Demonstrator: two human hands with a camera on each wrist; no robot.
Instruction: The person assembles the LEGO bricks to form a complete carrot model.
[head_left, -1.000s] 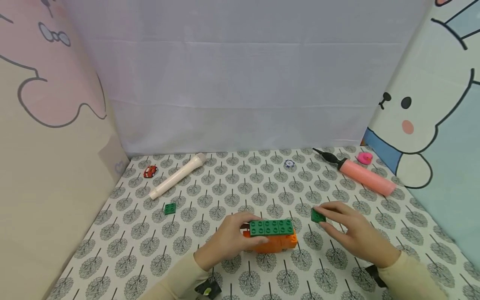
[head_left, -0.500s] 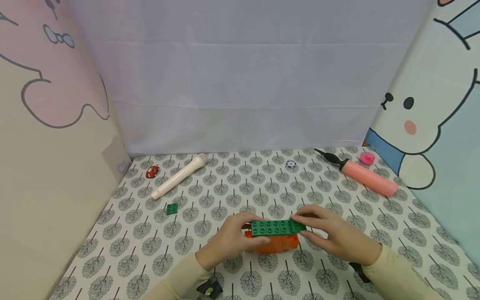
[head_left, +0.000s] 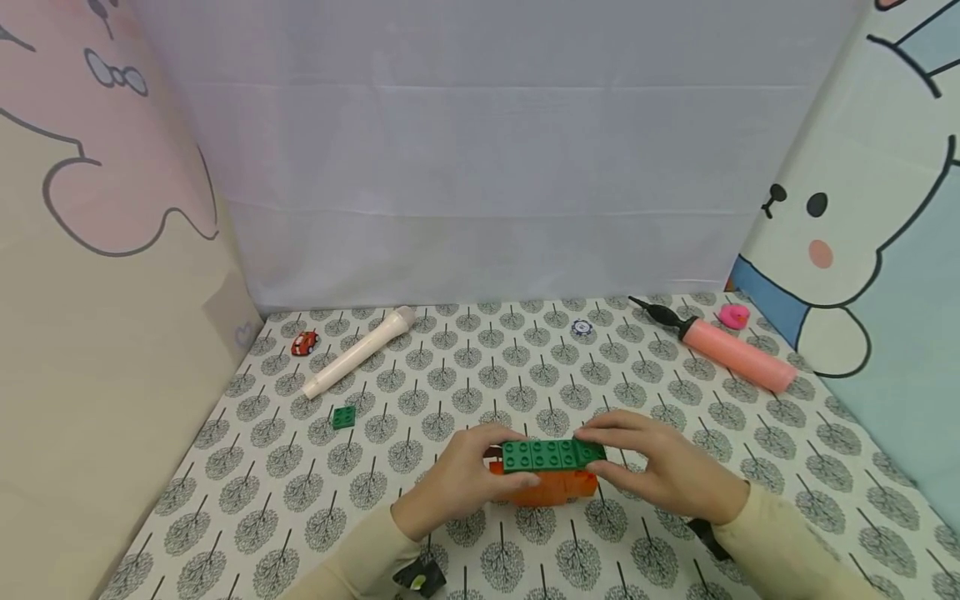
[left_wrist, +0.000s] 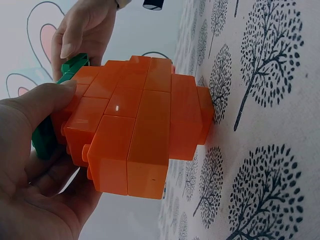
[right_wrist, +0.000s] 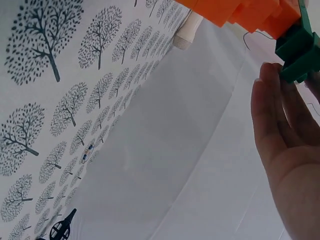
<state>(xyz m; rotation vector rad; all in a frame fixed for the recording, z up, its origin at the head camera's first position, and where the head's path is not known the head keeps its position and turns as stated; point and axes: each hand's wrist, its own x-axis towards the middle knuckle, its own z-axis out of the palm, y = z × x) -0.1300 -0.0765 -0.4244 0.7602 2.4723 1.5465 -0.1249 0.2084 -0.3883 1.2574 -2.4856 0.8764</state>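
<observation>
A stepped build of orange toy bricks (head_left: pixel 543 490) carries a row of green bricks (head_left: pixel 531 456) along its top. My left hand (head_left: pixel 461 479) grips its left end, thumb at the front and fingers behind. In the left wrist view the orange layers (left_wrist: pixel 135 110) narrow toward the tablecloth. My right hand (head_left: pixel 663 467) pinches a small green brick (head_left: pixel 591 452) at the right end of the green row. That brick (left_wrist: pixel 76 63) looks slightly tilted and overhangs the orange part; whether its studs are engaged, I cannot tell.
A loose green brick (head_left: pixel 343 417) lies to the left on the tree-print cloth. Farther back are a red toy car (head_left: pixel 304 342), a pale tube (head_left: pixel 358 353), a poker chip (head_left: pixel 581 327), a pink hand pump (head_left: pixel 738 357) and a pink rubber duck (head_left: pixel 734 316).
My right hand has moved left, bringing its small green brick from apart to the right end of the green row. The left hand keeps its grip on the build.
</observation>
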